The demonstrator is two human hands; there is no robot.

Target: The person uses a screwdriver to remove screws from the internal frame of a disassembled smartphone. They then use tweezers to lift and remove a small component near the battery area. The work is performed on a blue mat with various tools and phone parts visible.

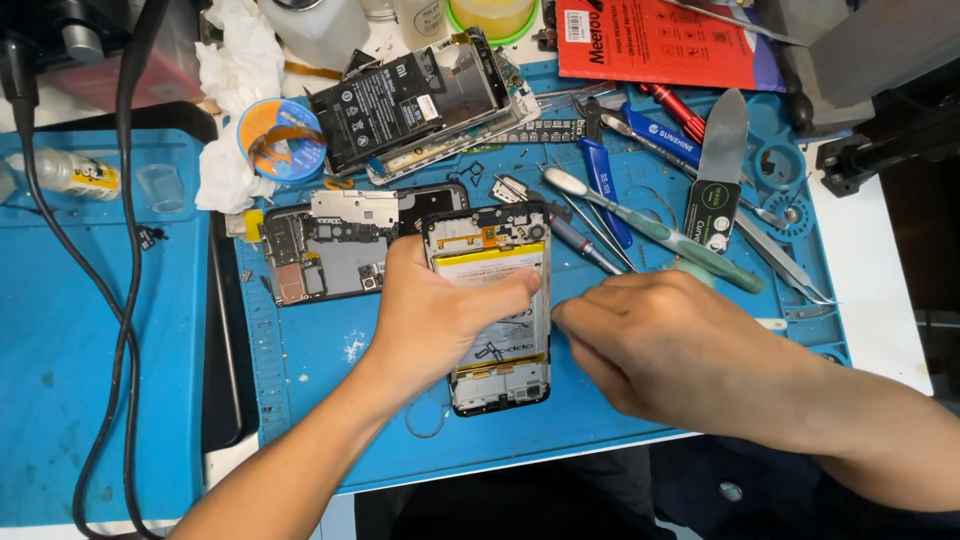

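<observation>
Now the left hand [440,315] grips an opened phone [492,310] lying on the blue mat [310,350], while the right hand [655,340], fingers pinched together, touches the phone's right edge beside a toothbrush [650,230].

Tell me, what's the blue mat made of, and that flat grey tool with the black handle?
The blue mat looks like soft rubber or silicone: it is matte, with moulded grooves and little trays. The flat tool seems to have a thin metal blade, since it is smooth and dull grey, and its black handle looks like plastic. I can't be sure from a picture alone.
</observation>
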